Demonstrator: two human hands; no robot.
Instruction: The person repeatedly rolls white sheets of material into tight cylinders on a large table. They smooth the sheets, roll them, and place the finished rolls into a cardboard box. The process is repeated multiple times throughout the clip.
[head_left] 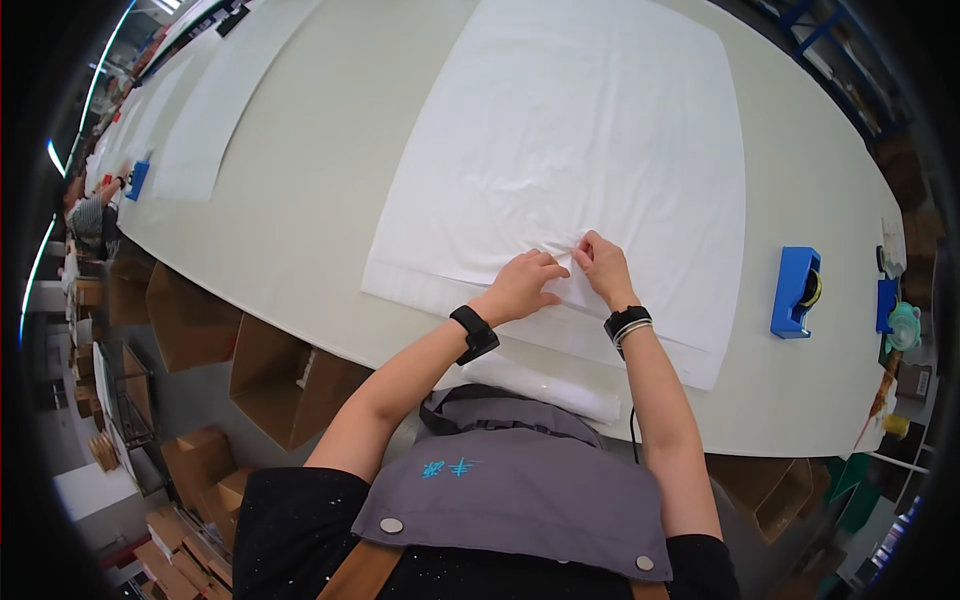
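A large white cloth [580, 130] is spread on the table in front of me, smooth at the far end and creased near my hands. My right hand [606, 268] pinches a small raised fold of it between thumb and fingertips. Just left of that fold, my left hand [525, 284] rests on the cloth with its fingers stretched toward the right hand and its thumb apart. Under the cloth's near edge shows a whitish translucent sheet [415, 290]. Both wrists carry dark bands.
A blue tape dispenser [793, 292] stands to the right on the pale table [300, 180]. A rolled white bundle [540, 385] lies at the near edge. Open cardboard boxes [285, 385] sit below the table at left. Another person [90, 215] works at the far left.
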